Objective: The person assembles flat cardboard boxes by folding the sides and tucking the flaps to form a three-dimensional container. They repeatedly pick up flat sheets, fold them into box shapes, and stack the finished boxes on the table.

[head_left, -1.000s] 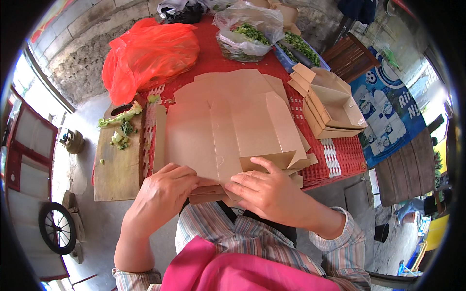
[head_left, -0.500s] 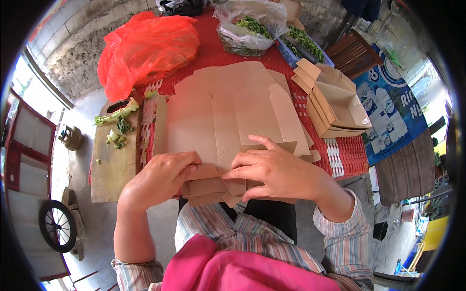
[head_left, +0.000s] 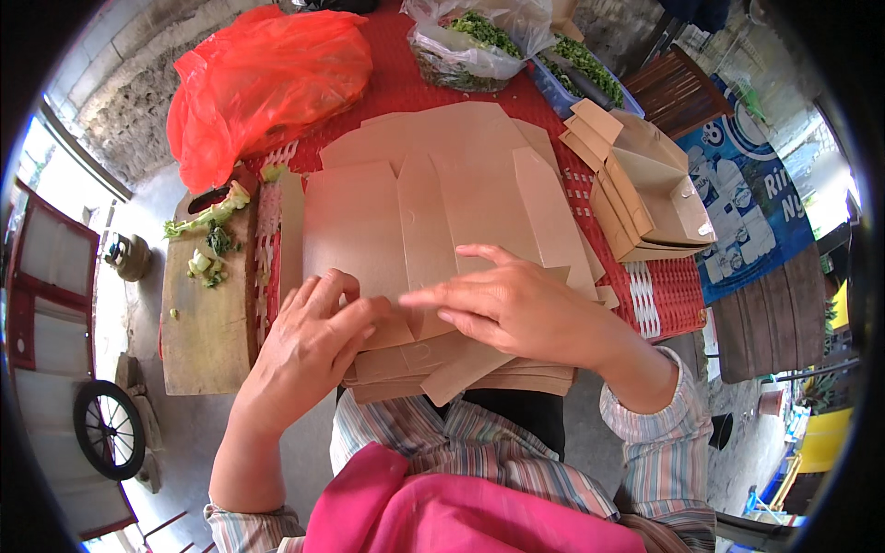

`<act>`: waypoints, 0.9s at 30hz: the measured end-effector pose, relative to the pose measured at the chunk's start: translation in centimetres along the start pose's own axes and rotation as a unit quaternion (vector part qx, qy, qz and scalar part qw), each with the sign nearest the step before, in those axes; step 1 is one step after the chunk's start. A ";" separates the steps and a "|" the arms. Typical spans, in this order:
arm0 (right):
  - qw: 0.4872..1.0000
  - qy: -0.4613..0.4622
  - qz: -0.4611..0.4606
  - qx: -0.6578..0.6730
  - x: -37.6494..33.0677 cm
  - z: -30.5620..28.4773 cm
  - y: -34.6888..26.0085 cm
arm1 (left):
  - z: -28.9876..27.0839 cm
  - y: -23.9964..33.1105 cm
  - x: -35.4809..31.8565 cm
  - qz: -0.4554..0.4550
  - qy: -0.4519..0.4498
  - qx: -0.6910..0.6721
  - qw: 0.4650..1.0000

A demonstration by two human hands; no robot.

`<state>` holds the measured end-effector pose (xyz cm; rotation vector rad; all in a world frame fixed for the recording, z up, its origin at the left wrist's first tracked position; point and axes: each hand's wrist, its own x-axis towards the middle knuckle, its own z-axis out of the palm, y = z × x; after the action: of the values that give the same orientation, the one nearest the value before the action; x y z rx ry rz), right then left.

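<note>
A stack of flat brown cardboard box blanks [head_left: 442, 203] lies on a red woven table [head_left: 406, 88] right in front of me. My left hand [head_left: 309, 346] rests on the near left corner of the top blank, fingers curled over a flap. My right hand [head_left: 516, 304] lies flat on the near edge of the same blank, fingers pointing left toward my left hand. Both hands touch the cardboard. More blanks [head_left: 461, 369] stick out under my hands.
Folded brown boxes [head_left: 645, 194] are nested at the right. A wooden cutting board [head_left: 207, 323] with green vegetable scraps sits at the left. A red plastic bag [head_left: 267, 78] and clear bags of greens [head_left: 479, 41] lie at the far side. A small wheel [head_left: 109, 429] stands lower left.
Both hands have slid toward each other along the near edge of the top blank; my right fingers now stretch left over the flap.
</note>
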<state>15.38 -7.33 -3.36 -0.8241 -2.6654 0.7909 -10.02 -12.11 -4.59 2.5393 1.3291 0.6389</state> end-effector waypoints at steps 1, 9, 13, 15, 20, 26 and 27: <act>0.999 0.037 -0.013 -0.008 0.2 0.7 0.3 | -0.4 0.7 0.1 -0.016 -0.016 0.034 0.999; 0.959 0.138 -0.062 -0.240 0.0 2.3 -1.2 | 1.3 3.5 -2.5 -0.001 -0.031 0.132 0.991; 0.966 0.107 -0.072 -0.226 -0.3 2.1 -1.1 | 2.0 3.7 -3.3 -0.030 -0.030 0.101 0.994; 0.968 0.073 -0.079 -0.226 -0.1 1.0 -1.0 | 2.5 4.0 -3.4 -0.050 -0.021 0.081 0.995; 0.947 0.190 -0.090 -0.243 1.8 1.7 0.0 | 2.7 4.6 -3.5 -0.082 -0.039 0.078 0.993; 0.936 0.067 -0.153 -0.310 1.1 2.4 -0.6 | 2.9 4.5 -4.1 -0.094 -0.052 0.066 0.992; 0.940 0.053 -0.135 -0.309 0.7 2.5 -1.1 | 3.0 4.5 -4.1 -0.092 -0.055 0.065 0.992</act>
<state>13.41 -8.77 -4.78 -0.5675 -2.8586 -0.1722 -7.42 -17.98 -6.70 2.4693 1.5884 0.3835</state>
